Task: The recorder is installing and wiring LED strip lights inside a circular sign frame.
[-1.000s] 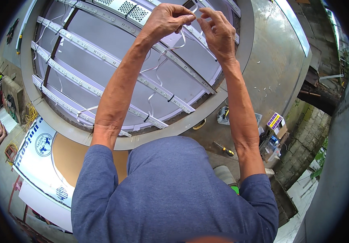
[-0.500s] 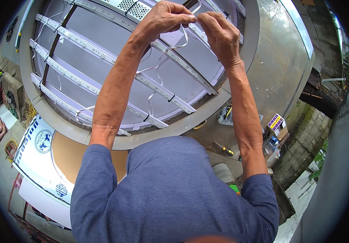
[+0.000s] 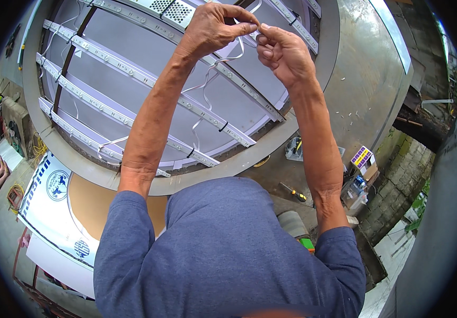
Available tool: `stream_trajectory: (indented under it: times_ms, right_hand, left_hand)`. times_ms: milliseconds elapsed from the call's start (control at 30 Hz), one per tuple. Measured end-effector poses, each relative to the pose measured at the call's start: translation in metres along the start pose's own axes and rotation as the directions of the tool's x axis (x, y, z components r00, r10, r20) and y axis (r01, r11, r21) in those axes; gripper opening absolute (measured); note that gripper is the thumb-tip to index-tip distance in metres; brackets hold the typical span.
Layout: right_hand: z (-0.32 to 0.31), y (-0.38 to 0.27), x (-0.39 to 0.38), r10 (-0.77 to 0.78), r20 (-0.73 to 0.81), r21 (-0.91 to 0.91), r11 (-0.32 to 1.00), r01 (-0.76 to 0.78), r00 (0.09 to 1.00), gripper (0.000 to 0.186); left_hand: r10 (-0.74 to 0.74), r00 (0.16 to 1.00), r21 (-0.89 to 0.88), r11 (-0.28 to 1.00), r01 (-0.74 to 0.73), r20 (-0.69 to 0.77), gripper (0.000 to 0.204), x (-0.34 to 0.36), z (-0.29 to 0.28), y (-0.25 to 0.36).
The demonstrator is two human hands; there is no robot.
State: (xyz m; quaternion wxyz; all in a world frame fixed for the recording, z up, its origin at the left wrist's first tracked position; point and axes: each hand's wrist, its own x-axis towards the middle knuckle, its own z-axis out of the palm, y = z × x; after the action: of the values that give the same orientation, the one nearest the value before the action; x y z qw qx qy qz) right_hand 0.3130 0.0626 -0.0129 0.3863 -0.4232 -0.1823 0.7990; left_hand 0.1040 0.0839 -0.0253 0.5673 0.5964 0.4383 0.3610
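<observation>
Both of my hands are raised over a large round metal frame (image 3: 321, 79) fitted with rows of LED strips (image 3: 117, 63). My left hand (image 3: 215, 29) is closed in a pinch on a thin white wire (image 3: 239, 52), which hangs below the fingers and runs down across the strips. Thumb and forefinger of my right hand (image 3: 287, 53) pinch close to the left fingertips, apparently on the same wire; its other fingers are curled. The exact piece between the fingertips is too small to make out. A perforated silver power supply (image 3: 173, 10) is just left of my left hand.
On the right, a metal sheet surface (image 3: 356, 90) carries small white scraps. A screwdriver (image 3: 293, 192) with a yellow and black handle lies on the ground below, near a small box (image 3: 362, 158) and a clear plastic container (image 3: 354, 191). A printed white board (image 3: 53, 212) lies at lower left.
My right hand has turned so that its palm and curled fingers show, and it sits slightly lower. The left hand stays pinched in nearly the same place.
</observation>
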Motion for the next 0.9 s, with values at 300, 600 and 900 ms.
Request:
stream_trajectory:
  times_ms: [300, 600, 900]
  right_hand:
    - [0.008, 0.016, -0.001, -0.756, 0.358, -0.869, -0.056, 0.492, 0.547, 0.023]
    - [0.004, 0.012, -0.003, -0.651, 0.548, -0.83, -0.346, 0.437, 0.525, 0.014]
    - [0.009, 0.021, -0.011, -0.758, 0.298, -0.877, 0.022, 0.479, 0.58, 0.022]
  left_hand:
    - [-0.062, 0.998, -0.048, 0.997, 0.063, 0.028, 0.021, 0.001, -0.003, -0.006]
    - [-0.066, 0.993, 0.013, 0.998, 0.065, 0.097, 0.023, -0.001, -0.009, -0.002]
    - [-0.104, 0.995, -0.072, 0.992, 0.102, -0.012, 0.023, -0.005, 0.002, -0.002]
